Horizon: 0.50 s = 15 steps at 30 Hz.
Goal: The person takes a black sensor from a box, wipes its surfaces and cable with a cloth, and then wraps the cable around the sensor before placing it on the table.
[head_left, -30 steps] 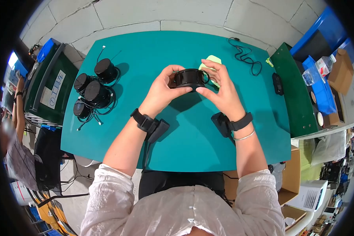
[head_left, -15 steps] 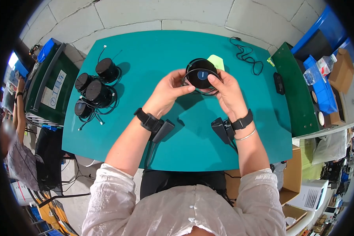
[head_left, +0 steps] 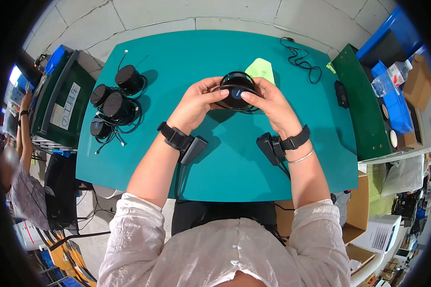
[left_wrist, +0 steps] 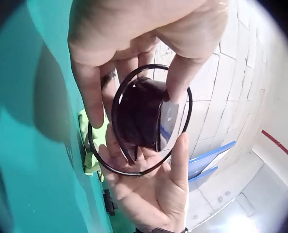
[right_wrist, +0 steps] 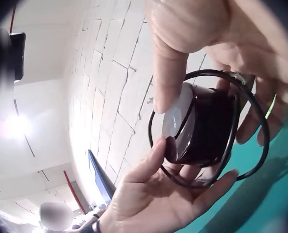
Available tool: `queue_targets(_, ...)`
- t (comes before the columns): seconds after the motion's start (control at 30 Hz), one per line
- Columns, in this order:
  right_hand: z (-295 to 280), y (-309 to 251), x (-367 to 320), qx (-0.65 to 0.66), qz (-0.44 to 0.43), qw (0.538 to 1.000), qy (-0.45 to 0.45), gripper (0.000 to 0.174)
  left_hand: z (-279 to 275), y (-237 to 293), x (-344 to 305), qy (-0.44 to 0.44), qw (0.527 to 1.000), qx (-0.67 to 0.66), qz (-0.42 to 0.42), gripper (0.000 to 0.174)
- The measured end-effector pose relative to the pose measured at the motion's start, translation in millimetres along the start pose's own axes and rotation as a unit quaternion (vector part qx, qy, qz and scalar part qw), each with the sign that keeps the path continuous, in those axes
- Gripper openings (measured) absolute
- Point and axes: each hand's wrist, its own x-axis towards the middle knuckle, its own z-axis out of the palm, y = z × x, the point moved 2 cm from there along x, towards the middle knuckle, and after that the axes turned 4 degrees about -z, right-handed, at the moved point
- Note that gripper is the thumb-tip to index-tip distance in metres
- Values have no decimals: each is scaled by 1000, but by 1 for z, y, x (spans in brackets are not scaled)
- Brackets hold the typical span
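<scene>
Both hands hold a round black device (head_left: 236, 92) above the table, its face with a blue label turned up toward the head camera. My left hand (head_left: 195, 102) grips its left side, thumb on the face. On the right side my right hand (head_left: 274, 105) grips it, thumb beside the label. A black cable (left_wrist: 189, 114) loops around the device in the left wrist view. From the right wrist, the device (right_wrist: 207, 127) shows its glossy dark side between the two hands. Behind it lies a light green cloth (head_left: 261, 70).
Several black cylindrical devices (head_left: 119, 108) with cables stand at the table's left. A black cable (head_left: 299, 61) lies at the back right, a small black object (head_left: 341, 94) near the right edge. A green panel (head_left: 359, 105) borders the right side. Another person (head_left: 28, 191) is far left.
Over the last second the device has been turned from side-on to face-up, then tilted slightly. Its cable loop now shows around it, and the right thumb lies on its face.
</scene>
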Motion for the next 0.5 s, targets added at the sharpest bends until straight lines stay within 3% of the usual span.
queue_targets(0.17,3,-8,-3,-16,-15,1000,9,47,1,4,-4,-9,993,118,-22,42)
queue_targets(0.27,-1,-11,-4,-71,45,996,-28,36,3,6,-6,-21,993,116,-10,40)
queue_targets(0.5,-1,-10,-6,40,67,995,-68,32,-3,6,-5,-24,992,121,-10,45)
